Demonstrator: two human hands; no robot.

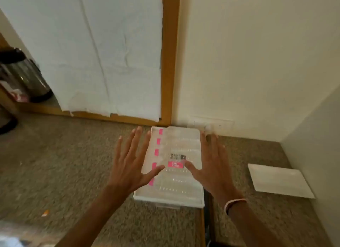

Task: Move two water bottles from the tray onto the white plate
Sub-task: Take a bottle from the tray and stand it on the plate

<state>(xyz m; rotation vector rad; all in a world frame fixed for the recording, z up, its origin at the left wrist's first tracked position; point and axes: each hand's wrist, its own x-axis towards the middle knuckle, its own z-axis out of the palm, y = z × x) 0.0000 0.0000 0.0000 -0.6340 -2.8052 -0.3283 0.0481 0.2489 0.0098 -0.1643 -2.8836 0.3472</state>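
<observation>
A white tray (169,200) sits on the speckled counter against the wall. Several clear water bottles (181,182) with pink caps lie side by side in it; one shows a pink label. My left hand (131,164) hovers with fingers spread over the tray's left edge. My right hand (211,165), a pale band on its wrist, hovers spread over the tray's right side. Neither hand holds anything. A flat white rectangular plate (279,180) lies bare to the right of the tray.
A wood-framed panel covered in white paper (103,53) stands behind the tray. A shiny metal canister (24,75) stands at far left. A wall socket plate (211,123) sits just behind the tray. A white wall bounds the right side.
</observation>
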